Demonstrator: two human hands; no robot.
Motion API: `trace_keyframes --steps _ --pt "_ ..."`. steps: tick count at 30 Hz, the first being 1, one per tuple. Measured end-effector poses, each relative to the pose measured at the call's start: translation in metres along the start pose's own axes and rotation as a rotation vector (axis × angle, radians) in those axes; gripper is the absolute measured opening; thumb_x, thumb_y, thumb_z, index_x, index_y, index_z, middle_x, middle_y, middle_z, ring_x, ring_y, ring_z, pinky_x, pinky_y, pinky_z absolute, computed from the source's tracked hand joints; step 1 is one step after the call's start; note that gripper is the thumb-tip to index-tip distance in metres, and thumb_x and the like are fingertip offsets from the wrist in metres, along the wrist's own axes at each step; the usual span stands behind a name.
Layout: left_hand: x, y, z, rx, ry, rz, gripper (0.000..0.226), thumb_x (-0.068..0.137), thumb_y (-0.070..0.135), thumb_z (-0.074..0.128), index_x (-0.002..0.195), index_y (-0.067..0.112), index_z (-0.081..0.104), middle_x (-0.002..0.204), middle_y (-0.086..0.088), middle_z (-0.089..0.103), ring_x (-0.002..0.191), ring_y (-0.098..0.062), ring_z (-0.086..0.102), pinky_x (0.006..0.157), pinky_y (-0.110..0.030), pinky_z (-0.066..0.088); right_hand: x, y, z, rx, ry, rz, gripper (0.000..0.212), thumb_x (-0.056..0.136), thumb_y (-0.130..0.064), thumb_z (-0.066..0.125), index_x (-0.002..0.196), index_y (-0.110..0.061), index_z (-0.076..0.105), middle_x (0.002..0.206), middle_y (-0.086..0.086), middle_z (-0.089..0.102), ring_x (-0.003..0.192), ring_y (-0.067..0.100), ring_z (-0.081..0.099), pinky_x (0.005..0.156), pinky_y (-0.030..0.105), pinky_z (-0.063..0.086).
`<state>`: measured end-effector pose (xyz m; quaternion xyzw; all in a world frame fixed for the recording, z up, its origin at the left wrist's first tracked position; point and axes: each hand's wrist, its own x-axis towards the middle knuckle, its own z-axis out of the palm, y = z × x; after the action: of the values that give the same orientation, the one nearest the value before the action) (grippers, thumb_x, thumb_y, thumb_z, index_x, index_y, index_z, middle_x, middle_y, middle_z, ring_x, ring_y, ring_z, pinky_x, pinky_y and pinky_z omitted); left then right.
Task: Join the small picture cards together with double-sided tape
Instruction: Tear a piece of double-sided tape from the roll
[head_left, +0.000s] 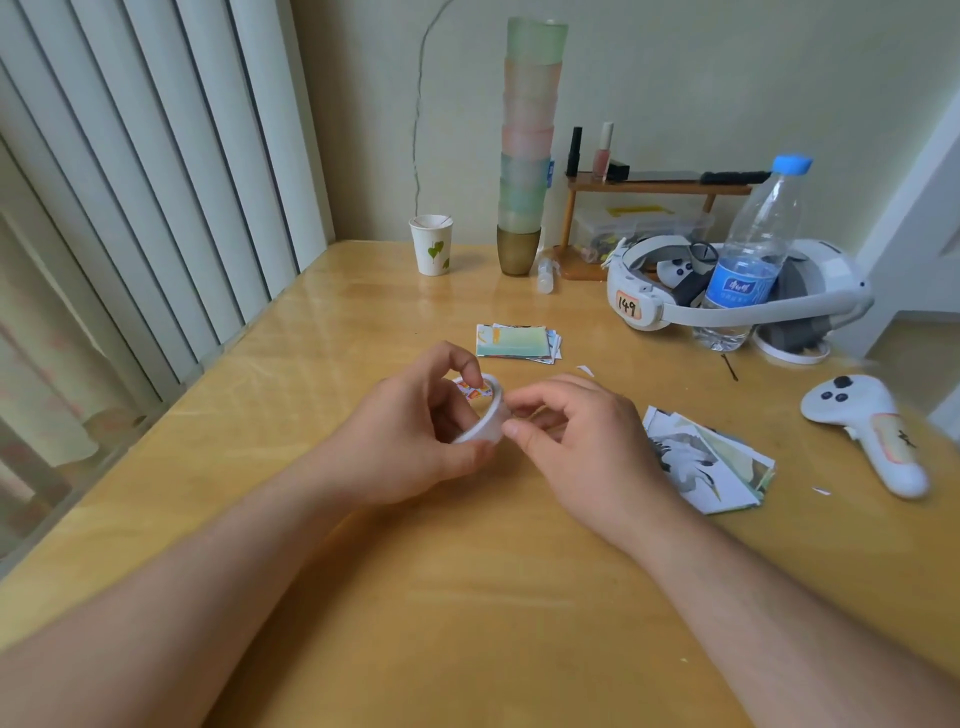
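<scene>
My left hand (415, 441) grips a white roll of double-sided tape (485, 415) over the middle of the wooden table (467, 597), its forefinger hooked over the rim. Through the roll's hole shows a small colourful picture card (474, 391). My right hand (576, 441) pinches at the roll's right side with thumb and forefinger; whether a tape end is caught there I cannot tell. A neat pile of picture cards (517, 343) lies just beyond my hands. A looser pile of cards (706, 460) is spread to the right of my right hand.
At the back stand a paper cup (432, 245), a tall stack of tumblers (527, 150), a small wooden shelf (654, 188), a VR headset (737, 296) and a water bottle (753, 249). A white controller (867, 431) lies at the right edge. Vertical blinds (156, 182) line the left side.
</scene>
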<state>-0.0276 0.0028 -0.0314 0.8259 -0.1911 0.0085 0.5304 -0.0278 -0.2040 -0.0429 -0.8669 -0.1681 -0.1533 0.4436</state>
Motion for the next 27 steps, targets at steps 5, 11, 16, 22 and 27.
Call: trace_keyframes --steps 5,11,16,22,27 --pt "0.0011 -0.0066 0.0013 0.020 -0.034 0.057 0.044 0.083 0.007 0.082 0.112 0.030 0.056 0.077 0.001 0.064 0.066 -0.018 0.055 0.062 -0.032 0.047 -0.0010 -0.0006 -0.0025 0.021 0.000 0.012 0.010 0.086 -0.018 0.082 0.084 -0.027 0.077 0.083 -0.014 0.069 0.074 0.007 0.065 0.067 0.015 0.049" --pt "0.0020 -0.0057 0.0085 0.151 0.081 0.178 0.013 0.093 0.022 0.075 0.100 0.030 0.067 0.063 0.007 0.057 0.057 -0.007 0.046 0.057 -0.018 0.041 -0.0026 -0.0017 -0.0035 0.017 -0.027 -0.072 0.014 0.087 -0.017 0.079 0.080 -0.028 0.073 0.083 -0.014 0.065 0.077 0.011 0.064 0.069 0.024 0.054" --pt "0.0023 -0.0062 0.0096 0.179 0.105 0.209 0.007 0.097 0.021 0.073 0.098 0.027 0.068 0.062 0.006 0.057 0.055 -0.009 0.044 0.056 -0.020 0.040 -0.0027 -0.0041 -0.0056 0.034 0.027 -0.117 0.013 0.086 -0.016 0.078 0.081 -0.027 0.073 0.080 -0.014 0.066 0.075 0.013 0.065 0.067 0.030 0.055" --pt "0.0027 -0.0097 0.0054 0.311 0.072 0.286 0.016 0.095 0.040 0.065 0.108 0.030 0.062 0.067 0.004 0.064 0.054 -0.017 0.048 0.056 -0.027 0.045 -0.0049 -0.0057 -0.0066 0.092 0.060 -0.046 0.012 0.087 -0.019 0.078 0.080 -0.027 0.073 0.076 -0.012 0.071 0.070 0.013 0.066 0.066 0.029 0.056" --pt "0.0025 -0.0110 0.0071 0.272 0.075 0.247 0.007 0.097 0.030 0.061 0.103 0.033 0.064 0.063 0.001 0.061 0.054 -0.012 0.044 0.057 -0.025 0.042 -0.0050 -0.0078 -0.0067 0.084 0.074 -0.060 0.010 0.086 -0.020 0.080 0.082 -0.027 0.074 0.075 -0.014 0.071 0.069 0.012 0.065 0.067 0.028 0.055"
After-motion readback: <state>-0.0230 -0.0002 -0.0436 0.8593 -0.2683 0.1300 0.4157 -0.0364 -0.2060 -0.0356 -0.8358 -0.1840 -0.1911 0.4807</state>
